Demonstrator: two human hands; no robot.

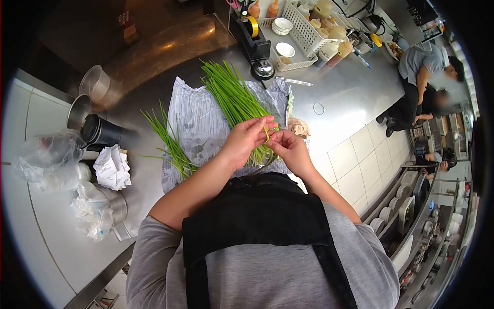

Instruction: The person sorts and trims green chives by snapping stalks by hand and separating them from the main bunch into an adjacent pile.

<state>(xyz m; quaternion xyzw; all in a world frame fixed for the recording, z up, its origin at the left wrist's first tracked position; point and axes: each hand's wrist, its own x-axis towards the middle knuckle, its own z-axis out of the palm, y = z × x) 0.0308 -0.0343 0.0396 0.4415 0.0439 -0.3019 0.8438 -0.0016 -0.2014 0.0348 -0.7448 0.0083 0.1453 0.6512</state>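
A large bunch of long green chives (234, 95) lies on a sheet of printed newspaper (198, 110), its pale cut ends toward my body. Over those ends, my left hand (244, 140) pinches a thin chive stalk (266, 133) with its fingertips. My right hand (289, 150) meets it there, thumb and fingers closed on the lower part of the same stalk. A smaller, looser pile of chives (175, 147) rests on the paper to the left. A crumpled tan item (299, 127) sits right of the bunch, its kind unclear.
Folded white papers (112, 167), a dark cup (105, 130) and plastic bags (49, 157) stand at left. Beyond the chives are a tape dispenser (249, 44), a call bell (262, 69), a pen (294, 81) and a white basket (298, 65). People (419, 64) are at far right.
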